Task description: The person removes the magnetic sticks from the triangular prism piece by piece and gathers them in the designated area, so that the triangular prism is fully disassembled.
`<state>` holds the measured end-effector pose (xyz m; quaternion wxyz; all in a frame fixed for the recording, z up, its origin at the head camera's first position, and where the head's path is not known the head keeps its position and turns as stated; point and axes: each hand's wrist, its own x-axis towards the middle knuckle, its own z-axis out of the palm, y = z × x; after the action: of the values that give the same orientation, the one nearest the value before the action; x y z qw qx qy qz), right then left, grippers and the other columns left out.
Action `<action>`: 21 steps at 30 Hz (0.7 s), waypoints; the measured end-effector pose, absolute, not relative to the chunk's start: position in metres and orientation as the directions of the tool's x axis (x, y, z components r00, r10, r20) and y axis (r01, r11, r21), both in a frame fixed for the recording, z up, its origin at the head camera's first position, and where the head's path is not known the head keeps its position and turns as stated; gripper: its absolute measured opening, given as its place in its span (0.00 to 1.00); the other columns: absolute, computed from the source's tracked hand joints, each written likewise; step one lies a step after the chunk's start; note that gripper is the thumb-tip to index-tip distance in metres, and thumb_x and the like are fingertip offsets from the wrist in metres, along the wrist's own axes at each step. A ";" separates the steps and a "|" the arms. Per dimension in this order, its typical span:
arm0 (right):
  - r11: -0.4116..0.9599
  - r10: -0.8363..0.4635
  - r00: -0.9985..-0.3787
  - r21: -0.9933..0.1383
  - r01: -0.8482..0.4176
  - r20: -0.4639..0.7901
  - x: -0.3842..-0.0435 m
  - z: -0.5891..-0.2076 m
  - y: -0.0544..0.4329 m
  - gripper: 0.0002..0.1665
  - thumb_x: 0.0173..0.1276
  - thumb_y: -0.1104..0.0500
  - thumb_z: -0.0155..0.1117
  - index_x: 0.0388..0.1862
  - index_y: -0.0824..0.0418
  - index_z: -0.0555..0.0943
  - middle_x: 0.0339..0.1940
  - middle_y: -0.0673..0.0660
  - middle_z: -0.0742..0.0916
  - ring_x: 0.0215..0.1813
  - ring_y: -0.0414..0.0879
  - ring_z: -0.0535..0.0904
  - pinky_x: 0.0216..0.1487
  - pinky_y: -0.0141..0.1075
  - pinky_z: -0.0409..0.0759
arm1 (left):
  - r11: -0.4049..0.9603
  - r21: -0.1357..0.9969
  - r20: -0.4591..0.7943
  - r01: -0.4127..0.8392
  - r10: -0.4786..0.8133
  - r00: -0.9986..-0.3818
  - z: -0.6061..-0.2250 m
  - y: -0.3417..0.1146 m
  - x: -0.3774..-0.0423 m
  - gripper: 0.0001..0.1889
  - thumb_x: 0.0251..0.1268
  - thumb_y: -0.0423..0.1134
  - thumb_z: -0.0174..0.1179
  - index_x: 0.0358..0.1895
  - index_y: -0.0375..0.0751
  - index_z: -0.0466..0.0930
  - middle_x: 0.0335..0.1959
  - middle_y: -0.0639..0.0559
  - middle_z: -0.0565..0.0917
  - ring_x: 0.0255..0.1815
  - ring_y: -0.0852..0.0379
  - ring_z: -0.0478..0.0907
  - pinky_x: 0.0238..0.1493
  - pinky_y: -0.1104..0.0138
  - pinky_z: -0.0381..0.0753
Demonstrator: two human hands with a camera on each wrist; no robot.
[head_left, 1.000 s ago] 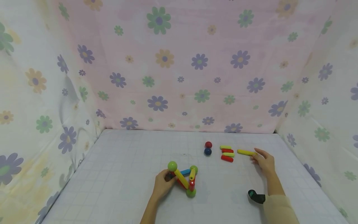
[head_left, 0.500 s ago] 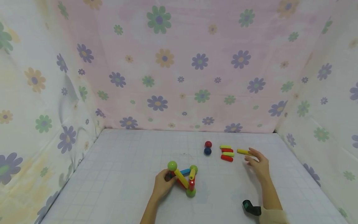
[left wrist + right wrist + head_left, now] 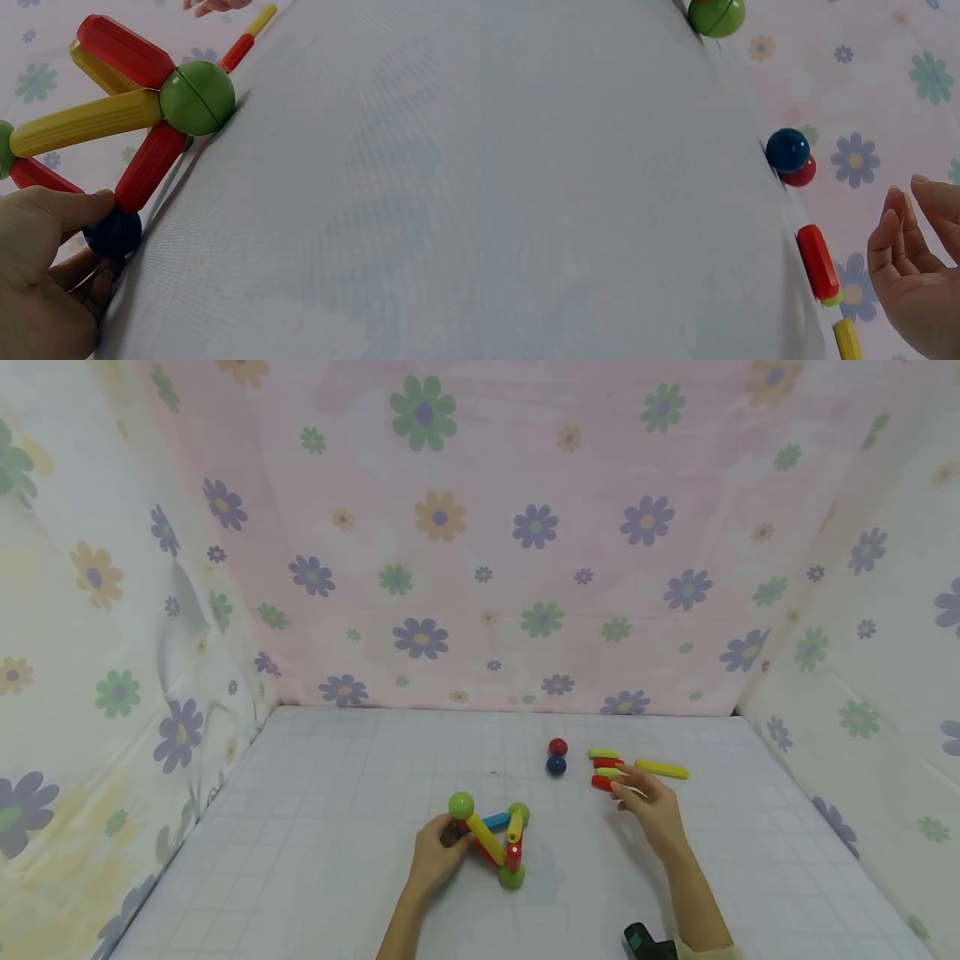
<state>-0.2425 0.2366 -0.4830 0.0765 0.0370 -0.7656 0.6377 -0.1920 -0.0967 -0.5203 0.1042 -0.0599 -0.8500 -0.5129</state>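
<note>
On the left, my left hand (image 3: 438,857) pinches a dark blue ball (image 3: 114,235) at one corner of a magnetic ball-and-rod frame. Green balls (image 3: 198,97), yellow rods (image 3: 90,122), red rods (image 3: 150,169) and a blue rod (image 3: 495,822) make up that frame, standing on the table. My right hand (image 3: 655,814) is over the near side of a row of short red and yellow-green rods (image 3: 604,754), covering part of them. Its fingers are loosely bent and hold nothing; the right wrist view shows a gap between them and a red rod (image 3: 818,262).
A loose red ball (image 3: 557,747) and a dark blue ball (image 3: 556,766) sit left of the row. To its right lies a longer yellow rod (image 3: 662,769). A black device (image 3: 647,942) is at my right wrist. Flowered cloth (image 3: 480,535) walls surround the white table (image 3: 337,827).
My right hand has let go of the long yellow rod and moved left to the short rods. The left hand and the frame have stayed in place.
</note>
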 end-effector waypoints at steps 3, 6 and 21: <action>0.189 0.008 -0.987 -0.969 -0.156 0.161 -0.240 -0.480 0.226 0.25 0.66 0.57 0.62 0.57 0.71 0.72 0.42 0.57 0.85 0.37 0.40 0.81 0.37 0.28 0.80 | 0.468 0.859 0.238 0.208 -0.004 -0.971 -0.521 -0.096 -0.192 0.15 0.54 0.36 0.66 0.46 0.37 0.81 0.41 0.47 0.82 0.40 0.52 0.75 0.42 0.63 0.75; 0.172 -0.038 -0.984 -0.969 -0.179 0.175 -0.237 -0.479 0.216 0.23 0.66 0.58 0.62 0.54 0.71 0.73 0.43 0.61 0.84 0.36 0.41 0.81 0.37 0.29 0.80 | 0.464 0.859 0.243 0.214 -0.003 -0.970 -0.521 -0.096 -0.192 0.15 0.54 0.36 0.66 0.46 0.37 0.81 0.41 0.47 0.82 0.40 0.52 0.75 0.42 0.63 0.75; 0.139 -0.231 -0.956 -0.967 -0.215 0.180 -0.224 -0.482 0.177 0.23 0.67 0.62 0.60 0.57 0.73 0.72 0.46 0.73 0.81 0.39 0.57 0.82 0.38 0.33 0.81 | 0.460 0.864 0.235 0.204 -0.010 -0.972 -0.523 -0.094 -0.190 0.16 0.55 0.36 0.66 0.47 0.36 0.80 0.42 0.46 0.82 0.40 0.53 0.74 0.42 0.64 0.76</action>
<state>-0.2244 0.1769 -0.4824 -0.0062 0.1478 -0.7545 0.6394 -0.1899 -0.0942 -0.5225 0.1037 -0.0573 -0.8481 -0.5164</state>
